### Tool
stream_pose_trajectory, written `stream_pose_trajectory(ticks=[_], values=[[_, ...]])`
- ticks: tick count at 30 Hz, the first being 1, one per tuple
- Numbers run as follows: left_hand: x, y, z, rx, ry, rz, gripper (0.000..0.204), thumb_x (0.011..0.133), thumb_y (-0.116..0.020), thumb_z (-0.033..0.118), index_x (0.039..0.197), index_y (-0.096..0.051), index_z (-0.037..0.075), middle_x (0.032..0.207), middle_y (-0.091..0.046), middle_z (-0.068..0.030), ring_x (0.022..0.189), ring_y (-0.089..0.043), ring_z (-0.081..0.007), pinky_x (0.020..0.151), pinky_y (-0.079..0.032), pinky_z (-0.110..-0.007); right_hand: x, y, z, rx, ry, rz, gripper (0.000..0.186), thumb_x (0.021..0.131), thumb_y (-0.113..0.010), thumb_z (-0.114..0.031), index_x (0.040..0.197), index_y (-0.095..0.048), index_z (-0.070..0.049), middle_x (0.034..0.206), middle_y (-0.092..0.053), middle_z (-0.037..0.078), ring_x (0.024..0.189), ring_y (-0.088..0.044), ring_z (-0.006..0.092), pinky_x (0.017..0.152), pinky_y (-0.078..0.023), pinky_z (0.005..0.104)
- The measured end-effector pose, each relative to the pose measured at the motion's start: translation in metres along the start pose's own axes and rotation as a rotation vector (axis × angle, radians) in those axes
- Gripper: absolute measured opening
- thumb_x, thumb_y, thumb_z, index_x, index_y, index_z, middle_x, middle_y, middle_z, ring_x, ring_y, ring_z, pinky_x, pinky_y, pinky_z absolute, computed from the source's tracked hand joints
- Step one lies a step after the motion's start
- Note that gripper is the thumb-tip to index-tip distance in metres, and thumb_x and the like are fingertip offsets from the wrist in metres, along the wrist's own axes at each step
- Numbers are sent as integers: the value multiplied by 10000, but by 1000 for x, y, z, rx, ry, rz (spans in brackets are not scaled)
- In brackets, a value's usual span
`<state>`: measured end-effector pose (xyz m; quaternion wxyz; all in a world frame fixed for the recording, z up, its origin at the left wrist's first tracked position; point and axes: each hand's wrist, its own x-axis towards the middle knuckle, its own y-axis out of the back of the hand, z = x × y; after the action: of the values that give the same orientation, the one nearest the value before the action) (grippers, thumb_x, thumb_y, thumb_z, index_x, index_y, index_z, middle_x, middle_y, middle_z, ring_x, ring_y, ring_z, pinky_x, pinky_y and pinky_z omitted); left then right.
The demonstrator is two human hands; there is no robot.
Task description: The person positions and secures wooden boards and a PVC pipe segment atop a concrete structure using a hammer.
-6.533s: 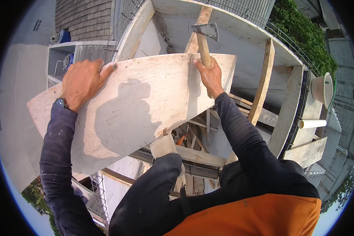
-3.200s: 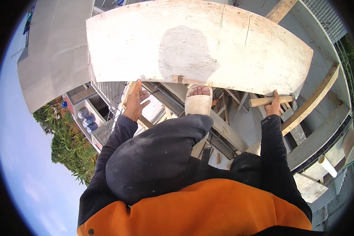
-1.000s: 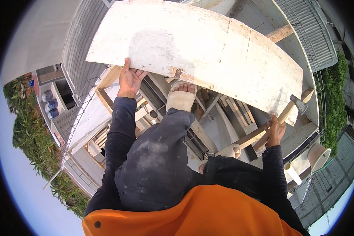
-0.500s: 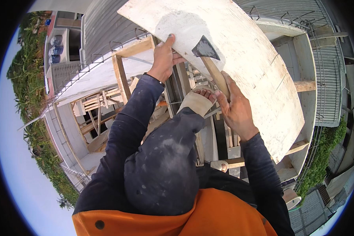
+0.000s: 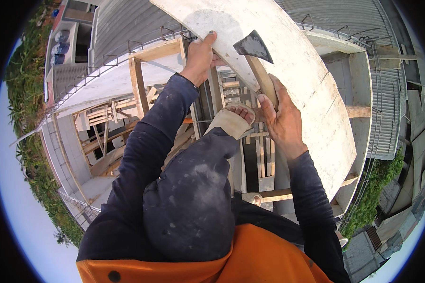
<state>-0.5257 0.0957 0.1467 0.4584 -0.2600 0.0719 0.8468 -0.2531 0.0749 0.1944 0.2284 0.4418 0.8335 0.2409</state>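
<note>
A large pale plywood sheet (image 5: 316, 104) lies tilted in front of me, with a grey patch near its far end. My left hand (image 5: 201, 59) is closed on the sheet's left edge, its thumb on top and its fingers underneath. In my right hand (image 5: 285, 120) is a hatchet (image 5: 261, 75), gripped by its curved wooden handle. The dark hatchet head (image 5: 254, 46) is over the sheet, beyond the hand. That hand is by the sheet's near left edge; whether it also touches the edge I cannot tell.
My foot (image 5: 233, 121) stands between the hands, among timber beams (image 5: 137, 87) and deep gaps below. Reinforcing bars (image 5: 374, 118) stick out along the concrete walls. A corrugated roof (image 5: 387, 111) lies right, with foliage (image 5: 378, 188) below it.
The hatchet head has moved away from me and slightly right, off the grey patch. My left hand still has the sheet's edge. The whole view has shifted a little.
</note>
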Motion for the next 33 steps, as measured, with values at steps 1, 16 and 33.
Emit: stream_pose_trajectory(ticks=[1,16,33], values=[[1,1,0,7,-1,-13,552,1105,-551,356,1434,-497,-84,1324,-671,-227,1087,-751,-362,915,-656,-466,-1,-1,-3,10,29,26,566,1074,-609,-369,1549,-476,-91,1347,-675,271,1154,-699,458,955,-579,502],[-1,-7,1,2,-15,-33,552,1108,-543,369,1434,-498,-75,1339,-662,-220,1136,-737,-352,927,-653,-459,-8,-15,-2,37,-71,-22,585,1111,-533,-414,1593,-416,-102,1237,-697,343,1127,-703,503,963,-566,518],[41,36,-91,-22,148,4,585,1133,-502,406,1521,-391,-18,1458,-560,-256,1291,-638,-424,1092,-555,-587,-140,56,110,266,-813,429,589,1008,-611,-509,1182,-630,53,755,-649,131,701,-654,244,692,-537,415]])
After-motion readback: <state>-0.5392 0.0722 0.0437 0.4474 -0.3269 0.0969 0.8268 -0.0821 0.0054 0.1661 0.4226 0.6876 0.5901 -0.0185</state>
